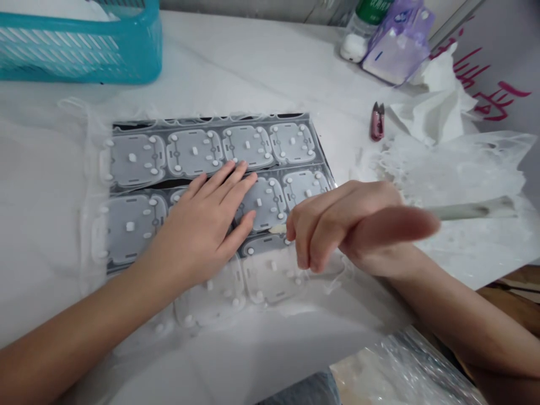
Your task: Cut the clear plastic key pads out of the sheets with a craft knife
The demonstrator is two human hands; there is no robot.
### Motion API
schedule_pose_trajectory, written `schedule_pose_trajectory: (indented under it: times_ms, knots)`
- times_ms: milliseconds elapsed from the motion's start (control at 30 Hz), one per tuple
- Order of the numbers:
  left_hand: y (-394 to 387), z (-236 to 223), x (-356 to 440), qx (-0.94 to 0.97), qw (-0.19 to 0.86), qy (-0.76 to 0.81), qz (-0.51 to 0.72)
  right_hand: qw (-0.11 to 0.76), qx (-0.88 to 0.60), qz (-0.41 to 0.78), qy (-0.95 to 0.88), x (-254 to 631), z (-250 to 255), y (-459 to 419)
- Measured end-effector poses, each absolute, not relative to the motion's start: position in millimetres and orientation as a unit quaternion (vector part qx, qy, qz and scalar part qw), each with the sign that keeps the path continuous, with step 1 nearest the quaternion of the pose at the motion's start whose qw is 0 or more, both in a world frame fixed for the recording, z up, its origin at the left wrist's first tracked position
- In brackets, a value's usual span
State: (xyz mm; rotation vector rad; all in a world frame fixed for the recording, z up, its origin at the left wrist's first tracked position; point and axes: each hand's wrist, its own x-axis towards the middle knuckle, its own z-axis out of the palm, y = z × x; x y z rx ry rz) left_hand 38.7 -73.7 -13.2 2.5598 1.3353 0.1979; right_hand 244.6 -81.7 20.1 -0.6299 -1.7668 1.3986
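Observation:
A translucent silicone sheet [198,154] of square keypad panels with small white nubs lies on a white table. My left hand [206,219] rests flat on its middle, fingers stretched out and together. My right hand [350,225] is curled around a thin pale stick tool [472,211]. The tool's pointed tip [276,229] touches the sheet just right of my left thumb. The handle sticks out to the right, blurred.
A teal plastic basket [80,48] stands at the back left. At the back right are a purple tissue pack [399,42], a green-capped bottle [363,28], small pink snips [377,121], crumpled tissue [434,104] and a heap of thin trimmed scraps [459,169].

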Motion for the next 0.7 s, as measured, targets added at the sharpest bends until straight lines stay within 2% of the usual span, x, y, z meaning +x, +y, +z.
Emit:
schedule_pose_trajectory:
  times_ms: [167,700]
  knots:
    - [-73.5,-13.5,38.8,0.878,0.113,0.461,0.059,0.434,-0.288,0.568,-0.637,238.7,15.8,-83.8]
    - [-73.4,-12.9,39.8,0.877,0.114,0.463,0.053,0.444,-0.298,0.583,-0.612,234.6,15.1,-88.2]
